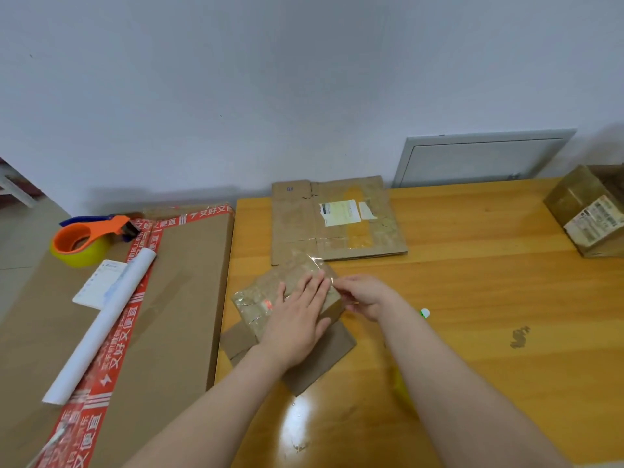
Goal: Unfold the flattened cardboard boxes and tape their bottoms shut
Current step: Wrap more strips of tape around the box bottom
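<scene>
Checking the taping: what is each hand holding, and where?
Right hand pinches clear tape at the right edge of the small box; left hand only presses it.

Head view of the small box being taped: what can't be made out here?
All in the head view:
- Small box: seam covered by the left hand.
- Right hand: blurred; whether it pinches the clear tape is unclear.
- Green-and-white object: mostly hidden behind the right forearm.
- Box at the right: cut off by the frame edge.
- Flattened box: label print too small to read.
</scene>
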